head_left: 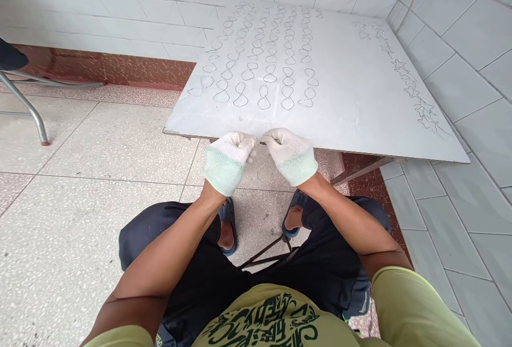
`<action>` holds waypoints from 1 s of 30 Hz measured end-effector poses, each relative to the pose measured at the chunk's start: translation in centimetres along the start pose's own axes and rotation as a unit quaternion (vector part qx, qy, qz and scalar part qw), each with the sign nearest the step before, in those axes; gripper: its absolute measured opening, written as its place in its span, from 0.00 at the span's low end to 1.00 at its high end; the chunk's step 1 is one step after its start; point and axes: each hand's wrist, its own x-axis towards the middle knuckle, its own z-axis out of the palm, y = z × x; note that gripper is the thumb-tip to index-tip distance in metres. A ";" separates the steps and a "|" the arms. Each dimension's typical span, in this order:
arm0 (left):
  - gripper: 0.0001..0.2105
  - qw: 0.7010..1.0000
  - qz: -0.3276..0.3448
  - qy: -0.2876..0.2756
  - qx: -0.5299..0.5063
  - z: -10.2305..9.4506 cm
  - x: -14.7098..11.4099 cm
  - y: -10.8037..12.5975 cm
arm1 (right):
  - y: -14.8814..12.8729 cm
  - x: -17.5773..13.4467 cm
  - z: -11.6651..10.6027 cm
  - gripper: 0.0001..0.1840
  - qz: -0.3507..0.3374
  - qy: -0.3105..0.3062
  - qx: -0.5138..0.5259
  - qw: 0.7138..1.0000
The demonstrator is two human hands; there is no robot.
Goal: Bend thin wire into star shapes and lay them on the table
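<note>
Far left, a bent metal leg (32, 108) with a reddish foot stands on the speckled floor (100, 144). Left hand (232, 151), in a white glove with pale green cuff, at the near edge of the white tabletop (340, 80); fingers curled and pressed together. Beyond it, on the left and middle of the top, figure-eight wire shapes (272, 51) lie in rough columns running near to far. Between the hands, a thin curved wire (258, 171) shows just below the near edge; cannot tell which hand grips it. Right hand (288, 151), gloved alike, just beside the left, fingers drawn in, tips together as in a pinch; cannot tell what is between them. Farther right, star-shaped wire pieces (408, 83) string along the tabletop's right side, near the tiled wall (452, 54).
</note>
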 end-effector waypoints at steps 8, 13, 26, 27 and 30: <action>0.13 0.998 0.014 0.024 0.047 0.3 -0.5 0.1 | -0.2 -0.3 0.7 0.13 0.026 0.037 -0.042 0.998; 0.14 0.999 0.008 0.019 0.041 0.4 -0.3 -0.4 | 0.0 -0.3 1.4 0.12 0.040 0.060 -0.038 0.997; 0.14 0.999 0.002 0.038 -0.005 0.4 -0.3 -0.3 | 0.0 0.1 1.7 0.10 0.069 0.045 0.038 0.996; 0.14 0.999 0.006 0.047 -0.019 0.4 -0.4 -0.2 | -0.3 0.0 1.7 0.11 0.082 0.048 0.063 0.993; 0.15 0.997 0.013 0.057 -0.048 0.6 -0.6 -0.1 | -0.9 -0.1 1.7 0.08 0.098 0.017 0.139 0.985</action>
